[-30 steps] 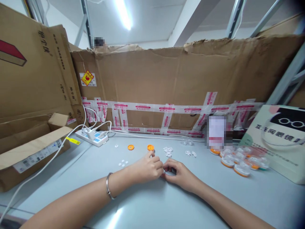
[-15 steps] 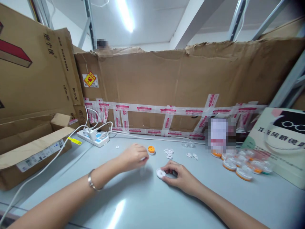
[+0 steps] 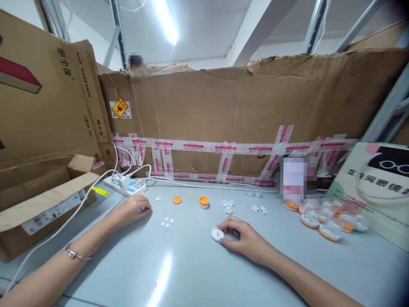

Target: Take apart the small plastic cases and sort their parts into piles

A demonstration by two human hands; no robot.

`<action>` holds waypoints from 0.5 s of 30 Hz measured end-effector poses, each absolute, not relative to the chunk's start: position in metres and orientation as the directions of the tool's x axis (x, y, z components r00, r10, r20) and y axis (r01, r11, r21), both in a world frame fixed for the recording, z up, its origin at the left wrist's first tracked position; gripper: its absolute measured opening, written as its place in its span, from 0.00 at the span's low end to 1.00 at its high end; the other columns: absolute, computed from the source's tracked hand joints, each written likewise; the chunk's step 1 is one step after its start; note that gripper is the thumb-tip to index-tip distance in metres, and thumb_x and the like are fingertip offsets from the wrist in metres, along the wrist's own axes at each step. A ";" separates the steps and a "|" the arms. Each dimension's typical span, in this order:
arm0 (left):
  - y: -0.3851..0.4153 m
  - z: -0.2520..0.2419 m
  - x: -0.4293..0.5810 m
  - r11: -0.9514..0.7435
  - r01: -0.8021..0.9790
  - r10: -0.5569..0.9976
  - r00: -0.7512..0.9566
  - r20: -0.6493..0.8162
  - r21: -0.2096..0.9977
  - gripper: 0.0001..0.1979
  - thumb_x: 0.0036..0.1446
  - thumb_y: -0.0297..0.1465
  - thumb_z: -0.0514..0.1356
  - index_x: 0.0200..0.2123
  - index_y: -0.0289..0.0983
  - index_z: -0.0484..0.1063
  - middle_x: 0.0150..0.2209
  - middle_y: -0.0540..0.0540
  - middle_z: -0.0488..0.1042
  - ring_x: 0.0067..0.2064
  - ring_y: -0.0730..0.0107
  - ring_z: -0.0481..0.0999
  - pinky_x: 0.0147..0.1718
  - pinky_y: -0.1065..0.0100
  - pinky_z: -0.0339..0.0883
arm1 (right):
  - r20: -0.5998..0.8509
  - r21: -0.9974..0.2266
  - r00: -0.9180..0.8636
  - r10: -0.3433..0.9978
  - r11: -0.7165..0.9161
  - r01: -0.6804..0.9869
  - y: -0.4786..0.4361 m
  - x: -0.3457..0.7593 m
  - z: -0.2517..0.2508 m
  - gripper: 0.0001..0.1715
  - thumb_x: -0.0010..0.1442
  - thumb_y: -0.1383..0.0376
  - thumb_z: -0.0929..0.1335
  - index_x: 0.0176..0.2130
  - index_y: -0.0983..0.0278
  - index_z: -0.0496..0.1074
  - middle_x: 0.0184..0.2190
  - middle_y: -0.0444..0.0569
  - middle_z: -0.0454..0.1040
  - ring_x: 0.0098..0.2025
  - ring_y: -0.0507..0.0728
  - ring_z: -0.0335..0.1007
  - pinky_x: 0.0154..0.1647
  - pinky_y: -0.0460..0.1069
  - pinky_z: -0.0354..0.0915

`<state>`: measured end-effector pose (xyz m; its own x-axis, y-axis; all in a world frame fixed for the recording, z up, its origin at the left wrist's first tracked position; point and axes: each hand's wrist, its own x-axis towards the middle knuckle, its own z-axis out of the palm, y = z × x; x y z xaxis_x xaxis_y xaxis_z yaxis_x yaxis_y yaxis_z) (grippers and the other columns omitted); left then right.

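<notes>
By the right hand (image 3: 238,234), a round white piece (image 3: 217,234) is gripped at its right edge between thumb and fingertips, just over or on the desk (image 3: 191,268); which of the two cannot be told. The right wrist is kept nearly straight, and the forearm is angled in from the lower right. The left hand (image 3: 131,211) is held well apart, palm down with fingers curled; whether anything is pinched in it cannot be told. Its forearm, ringed by a bracelet (image 3: 78,256), is slanted up from the lower left. Between the hands, small white discs (image 3: 171,221) are scattered. Farther back, an orange ring (image 3: 177,203), an orange-and-white round piece (image 3: 203,201) and white cut-out pieces (image 3: 228,210) are laid out.
</notes>
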<state>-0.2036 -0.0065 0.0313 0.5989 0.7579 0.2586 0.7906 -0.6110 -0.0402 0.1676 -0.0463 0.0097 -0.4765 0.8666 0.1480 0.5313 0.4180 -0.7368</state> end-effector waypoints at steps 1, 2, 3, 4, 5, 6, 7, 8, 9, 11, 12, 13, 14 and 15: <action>-0.007 0.031 -0.203 -0.611 0.791 0.760 0.600 0.252 -0.041 0.12 0.56 0.29 0.48 0.30 0.36 0.70 0.30 0.46 0.73 0.34 0.71 0.71 0.35 0.72 0.62 | 0.152 -0.730 -0.476 0.867 0.422 0.537 -0.046 0.168 0.009 0.12 0.50 0.62 0.67 0.36 0.63 0.73 0.32 0.48 0.68 0.35 0.54 0.64 0.38 0.48 0.60; -0.007 0.031 -0.203 -0.610 0.791 0.761 0.600 0.248 -0.043 0.12 0.56 0.29 0.48 0.30 0.35 0.71 0.31 0.46 0.73 0.34 0.71 0.71 0.35 0.72 0.61 | 0.156 -0.724 -0.475 0.866 0.427 0.541 -0.045 0.168 0.008 0.12 0.50 0.63 0.67 0.36 0.63 0.73 0.32 0.47 0.68 0.35 0.54 0.64 0.38 0.48 0.60; -0.007 0.030 -0.203 -0.608 0.793 0.762 0.598 0.248 -0.045 0.12 0.57 0.29 0.48 0.30 0.35 0.71 0.31 0.46 0.73 0.34 0.71 0.71 0.35 0.72 0.61 | 0.159 -0.720 -0.476 0.865 0.431 0.544 -0.045 0.168 0.007 0.12 0.49 0.63 0.67 0.36 0.63 0.73 0.31 0.47 0.68 0.35 0.54 0.64 0.38 0.48 0.60; -0.008 0.030 -0.203 -0.606 0.794 0.763 0.597 0.247 -0.046 0.12 0.57 0.29 0.48 0.30 0.35 0.71 0.31 0.46 0.73 0.34 0.71 0.71 0.35 0.71 0.61 | 0.162 -0.717 -0.477 0.864 0.435 0.545 -0.045 0.168 0.006 0.12 0.49 0.63 0.67 0.36 0.63 0.73 0.31 0.47 0.67 0.35 0.54 0.64 0.38 0.48 0.60; -0.008 0.030 -0.203 -0.604 0.796 0.765 0.595 0.245 -0.048 0.12 0.57 0.29 0.48 0.30 0.35 0.71 0.31 0.46 0.73 0.34 0.71 0.71 0.35 0.71 0.61 | 0.163 -0.715 -0.478 0.863 0.437 0.545 -0.044 0.168 0.006 0.12 0.49 0.63 0.67 0.37 0.62 0.72 0.31 0.47 0.67 0.35 0.54 0.64 0.38 0.48 0.60; -0.008 0.031 -0.203 -0.601 0.798 0.768 0.594 0.241 -0.050 0.12 0.57 0.29 0.48 0.30 0.36 0.71 0.31 0.47 0.73 0.34 0.71 0.71 0.35 0.71 0.61 | 0.164 -0.714 -0.480 0.862 0.439 0.545 -0.044 0.169 0.005 0.12 0.49 0.63 0.67 0.37 0.62 0.72 0.31 0.46 0.67 0.35 0.54 0.64 0.38 0.48 0.60; -0.009 0.031 -0.204 -0.600 0.798 0.769 0.593 0.237 -0.051 0.12 0.57 0.29 0.48 0.30 0.36 0.70 0.31 0.47 0.73 0.34 0.71 0.71 0.35 0.71 0.60 | 0.164 -0.713 -0.481 0.861 0.441 0.546 -0.044 0.169 0.005 0.12 0.49 0.63 0.67 0.36 0.62 0.72 0.31 0.46 0.67 0.35 0.54 0.64 0.37 0.48 0.60; -0.009 0.033 -0.204 -0.600 0.799 0.771 0.594 0.231 -0.052 0.11 0.57 0.29 0.49 0.30 0.36 0.70 0.31 0.47 0.73 0.34 0.71 0.70 0.35 0.71 0.60 | 0.165 -0.711 -0.480 0.861 0.442 0.548 -0.044 0.169 0.005 0.12 0.49 0.63 0.67 0.36 0.62 0.72 0.31 0.46 0.67 0.35 0.54 0.64 0.37 0.48 0.60; -0.010 0.034 -0.204 -0.600 0.799 0.772 0.594 0.227 -0.053 0.11 0.57 0.29 0.49 0.30 0.36 0.70 0.31 0.47 0.73 0.34 0.71 0.70 0.35 0.71 0.60 | 0.167 -0.708 -0.479 0.862 0.443 0.550 -0.045 0.169 0.006 0.12 0.49 0.63 0.67 0.36 0.62 0.71 0.31 0.46 0.66 0.35 0.54 0.64 0.37 0.48 0.60; -0.012 0.039 -0.202 -0.603 0.796 0.767 0.597 0.235 -0.056 0.10 0.57 0.30 0.50 0.29 0.36 0.70 0.30 0.48 0.72 0.33 0.71 0.70 0.34 0.71 0.59 | 0.171 -0.705 -0.478 0.861 0.446 0.552 -0.045 0.169 0.007 0.12 0.49 0.63 0.67 0.36 0.62 0.71 0.31 0.46 0.67 0.35 0.54 0.64 0.38 0.48 0.59; -0.014 0.042 -0.199 -0.608 0.792 0.759 0.602 0.250 -0.060 0.10 0.57 0.30 0.50 0.29 0.36 0.69 0.30 0.48 0.72 0.33 0.71 0.69 0.34 0.71 0.59 | 0.173 -0.704 -0.478 0.861 0.448 0.552 -0.045 0.168 0.007 0.12 0.49 0.63 0.67 0.36 0.62 0.71 0.31 0.46 0.67 0.35 0.54 0.64 0.39 0.48 0.59; -0.017 0.044 -0.194 -0.614 0.787 0.747 0.606 0.272 -0.066 0.10 0.58 0.31 0.51 0.29 0.36 0.69 0.30 0.48 0.72 0.33 0.71 0.69 0.34 0.71 0.58 | 0.174 -0.703 -0.478 0.861 0.449 0.552 -0.045 0.168 0.007 0.12 0.49 0.63 0.67 0.36 0.62 0.71 0.31 0.46 0.67 0.35 0.54 0.64 0.39 0.48 0.59; -0.020 0.047 -0.187 -0.623 0.779 0.732 0.614 0.296 -0.074 0.10 0.58 0.32 0.51 0.28 0.35 0.69 0.29 0.48 0.71 0.33 0.71 0.69 0.34 0.71 0.58 | 0.175 -0.702 -0.478 0.861 0.449 0.553 -0.045 0.168 0.007 0.12 0.49 0.63 0.67 0.36 0.63 0.71 0.31 0.46 0.67 0.35 0.54 0.64 0.39 0.49 0.59; -0.025 0.049 -0.177 -0.638 0.765 0.709 0.628 0.321 -0.085 0.11 0.58 0.33 0.52 0.28 0.35 0.69 0.29 0.48 0.71 0.32 0.71 0.68 0.33 0.70 0.57 | 0.174 -0.701 -0.477 0.861 0.449 0.554 -0.045 0.168 0.007 0.12 0.49 0.63 0.67 0.36 0.63 0.71 0.31 0.46 0.67 0.35 0.54 0.64 0.39 0.49 0.59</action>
